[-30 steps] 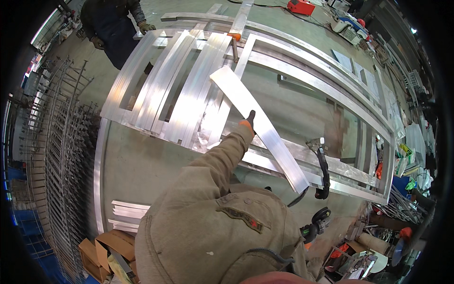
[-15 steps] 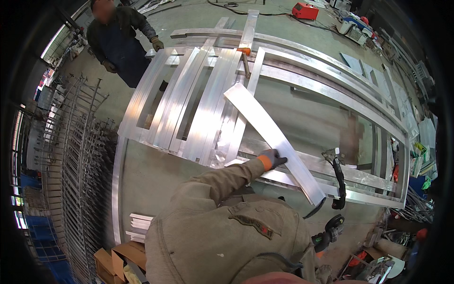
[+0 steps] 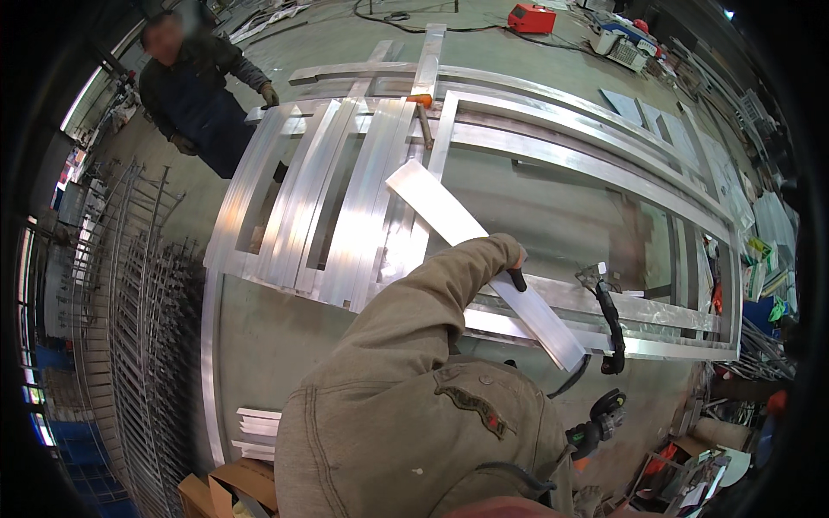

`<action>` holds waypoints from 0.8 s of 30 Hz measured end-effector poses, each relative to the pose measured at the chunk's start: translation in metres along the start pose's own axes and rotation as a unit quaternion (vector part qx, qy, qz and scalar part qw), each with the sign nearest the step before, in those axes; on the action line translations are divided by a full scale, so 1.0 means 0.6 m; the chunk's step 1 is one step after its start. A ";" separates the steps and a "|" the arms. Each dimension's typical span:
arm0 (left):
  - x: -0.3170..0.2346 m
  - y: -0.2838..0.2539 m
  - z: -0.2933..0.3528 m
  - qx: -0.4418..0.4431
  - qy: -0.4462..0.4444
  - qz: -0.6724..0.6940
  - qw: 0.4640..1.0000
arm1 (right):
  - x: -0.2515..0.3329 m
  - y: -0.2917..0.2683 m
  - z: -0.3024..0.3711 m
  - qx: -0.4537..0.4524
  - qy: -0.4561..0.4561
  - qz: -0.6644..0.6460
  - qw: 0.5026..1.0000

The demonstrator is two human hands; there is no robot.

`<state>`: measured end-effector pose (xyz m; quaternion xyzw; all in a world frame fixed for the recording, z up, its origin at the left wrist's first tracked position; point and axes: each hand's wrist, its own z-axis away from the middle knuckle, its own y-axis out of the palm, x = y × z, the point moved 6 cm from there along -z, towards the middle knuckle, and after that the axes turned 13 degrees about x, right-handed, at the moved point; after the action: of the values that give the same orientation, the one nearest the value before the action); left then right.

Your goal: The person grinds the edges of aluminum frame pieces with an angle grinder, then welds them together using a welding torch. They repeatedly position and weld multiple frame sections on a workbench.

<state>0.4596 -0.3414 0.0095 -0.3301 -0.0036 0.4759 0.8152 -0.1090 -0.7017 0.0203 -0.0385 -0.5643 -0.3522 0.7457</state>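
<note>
My left hand [image 3: 519, 269], in a grey and orange glove, reaches across a flat aluminium bar [image 3: 440, 207] that lies slantwise over the metal frame [image 3: 587, 178]. The gloved fingers appear bent round the bar's far edge; my sleeve hides part of the hand. Close to the bar's near end lies a black torch-like tool [image 3: 613, 324] with a pale tip. My right hand is out of sight. Left of the bar, several wide aluminium profiles [image 3: 302, 203] lie side by side across the frame, with an orange-ended hammer-like tool [image 3: 425, 125] beside them.
A co-worker [image 3: 194, 95] stands at the frame's far left, one gloved hand at its corner. Metal racks [image 3: 129, 319] line the left. An angle grinder [image 3: 596, 427] is near my body at the right. Cardboard boxes [image 3: 242, 483] sit low left; a red machine [image 3: 530, 18] stands behind.
My left hand has moved from the bar's near edge across to its far edge. The bar keeps its place on the frame while the whole view shifts slightly left.
</note>
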 end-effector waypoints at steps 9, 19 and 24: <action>-0.079 -0.016 0.016 -0.081 0.113 0.010 0.990 | 0.022 0.031 0.006 -0.031 0.017 0.008 0.999; -0.153 -0.002 0.080 -0.216 0.128 -0.066 0.966 | 0.027 0.007 -0.016 -0.011 0.012 -0.009 1.000; -0.171 0.029 0.119 -0.230 0.122 -0.086 0.962 | 0.026 -0.011 -0.025 -0.008 0.013 -0.012 1.000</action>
<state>0.3671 -0.3773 0.0878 -0.5627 -0.0419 0.3464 0.7494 -0.0987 -0.7211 0.0263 -0.0331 -0.5526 -0.3656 0.7482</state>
